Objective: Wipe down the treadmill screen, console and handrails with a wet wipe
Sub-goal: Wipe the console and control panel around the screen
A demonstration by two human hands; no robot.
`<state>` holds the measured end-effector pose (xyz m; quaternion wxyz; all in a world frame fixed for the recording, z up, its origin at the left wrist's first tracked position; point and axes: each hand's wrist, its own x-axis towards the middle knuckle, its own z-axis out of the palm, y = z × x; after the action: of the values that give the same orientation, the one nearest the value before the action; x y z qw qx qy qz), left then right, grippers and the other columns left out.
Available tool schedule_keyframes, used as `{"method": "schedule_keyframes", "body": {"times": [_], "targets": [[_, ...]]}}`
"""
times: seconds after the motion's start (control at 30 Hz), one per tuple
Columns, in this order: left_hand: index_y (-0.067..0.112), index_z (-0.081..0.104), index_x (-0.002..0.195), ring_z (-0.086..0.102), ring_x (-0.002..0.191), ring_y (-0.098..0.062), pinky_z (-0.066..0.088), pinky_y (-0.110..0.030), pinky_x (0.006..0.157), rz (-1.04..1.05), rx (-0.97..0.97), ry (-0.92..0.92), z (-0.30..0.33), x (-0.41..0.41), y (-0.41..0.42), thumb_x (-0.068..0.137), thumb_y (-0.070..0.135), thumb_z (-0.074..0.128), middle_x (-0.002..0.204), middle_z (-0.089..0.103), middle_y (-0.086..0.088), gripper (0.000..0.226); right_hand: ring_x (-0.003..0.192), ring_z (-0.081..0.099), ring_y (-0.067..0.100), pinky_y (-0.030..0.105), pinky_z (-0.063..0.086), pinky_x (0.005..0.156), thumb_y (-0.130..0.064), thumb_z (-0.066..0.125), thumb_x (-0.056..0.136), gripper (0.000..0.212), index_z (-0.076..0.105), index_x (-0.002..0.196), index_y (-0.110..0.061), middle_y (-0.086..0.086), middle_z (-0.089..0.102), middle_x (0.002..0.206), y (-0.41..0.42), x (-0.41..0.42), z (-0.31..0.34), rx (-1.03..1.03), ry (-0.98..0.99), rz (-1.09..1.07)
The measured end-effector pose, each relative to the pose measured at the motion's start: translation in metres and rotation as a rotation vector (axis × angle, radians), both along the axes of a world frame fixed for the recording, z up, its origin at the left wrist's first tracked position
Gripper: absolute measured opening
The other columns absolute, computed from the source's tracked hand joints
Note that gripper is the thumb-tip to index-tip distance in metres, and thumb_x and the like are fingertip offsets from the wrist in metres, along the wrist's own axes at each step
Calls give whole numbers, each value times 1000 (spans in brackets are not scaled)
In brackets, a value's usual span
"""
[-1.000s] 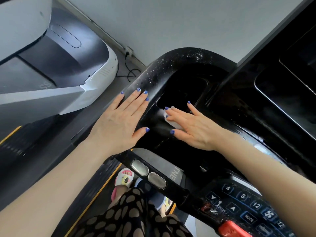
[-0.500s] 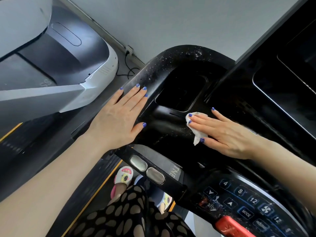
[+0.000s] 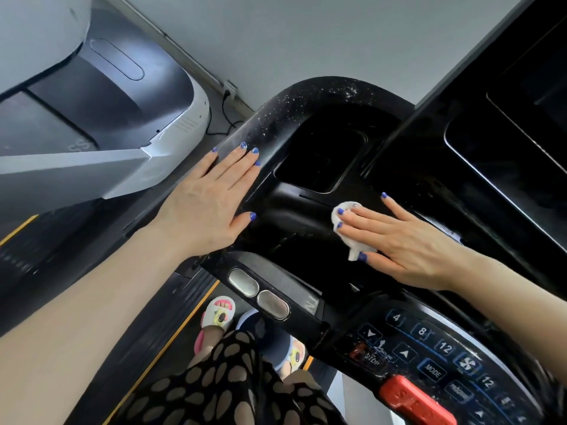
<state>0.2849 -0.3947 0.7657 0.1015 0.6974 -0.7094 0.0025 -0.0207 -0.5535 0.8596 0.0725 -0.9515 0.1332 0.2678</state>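
Your left hand [image 3: 208,207] lies flat on the console's left edge, fingers straight and close together with the thumb set apart, palm down on the speckled black rim [image 3: 306,96] — it holds nothing and seems only to brace you. Just right of it sits the recessed tray pocket [image 3: 322,161], dark and glossy, and below that the two metal pulse pads [image 3: 259,291] on the crossbar. Further right, your right hand [image 3: 405,240] presses the wet wipe [image 3: 346,228] flat against the console [image 3: 294,225] beside the pocket; the fingers are straight and slightly spread over the crumpled white wad, which peeks out under the fingertips and thumb. You look to be mid-way through the console step (the screen [image 3: 506,142] at the far right and the button panel [image 3: 429,354] below appear not yet reached). Next, I judge, you need firm, even pressure and a sweep into the pocket's corners — then on toward the screen.
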Motion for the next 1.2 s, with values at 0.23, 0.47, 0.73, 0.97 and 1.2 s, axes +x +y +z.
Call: {"method": "schedule_keyframes", "body": {"times": [0.23,0.47,0.73,0.97,1.2], "targets": [[2,33,153,15,154,-24,16,-53,123,20,-3,23,1,-14,21,94,46,31,164,24,-12,74,154,14,15,48,-11,123,-42,18,101,60,41,152,-24,-7,26,164,18,63,-42,-65,-103,182],[4,36,152,13,154,-22,12,-49,124,125,11,27,0,-35,46,94,43,36,163,26,-10,70,131,56,20,62,9,119,-22,53,95,25,73,109,-20,-6,67,126,3,58,-45,-165,-410,324],[3,39,151,16,153,-25,15,-54,121,304,-8,-19,7,-63,64,89,30,69,162,29,-10,74,103,67,33,57,14,119,-3,68,90,10,75,89,-9,6,67,100,-16,56,-42,5,-508,120],[2,36,151,13,153,-27,13,-55,121,404,16,-23,16,-58,76,93,28,62,163,26,-12,68,77,62,32,39,55,50,11,69,78,24,69,98,-3,15,63,110,-11,54,-39,-58,-698,311],[5,32,154,15,153,-24,12,-49,122,381,-14,-5,-3,-47,87,100,31,48,164,25,-10,62,151,25,20,46,21,123,-36,41,103,50,51,145,-11,0,39,159,-23,10,-28,40,-227,562]]}}
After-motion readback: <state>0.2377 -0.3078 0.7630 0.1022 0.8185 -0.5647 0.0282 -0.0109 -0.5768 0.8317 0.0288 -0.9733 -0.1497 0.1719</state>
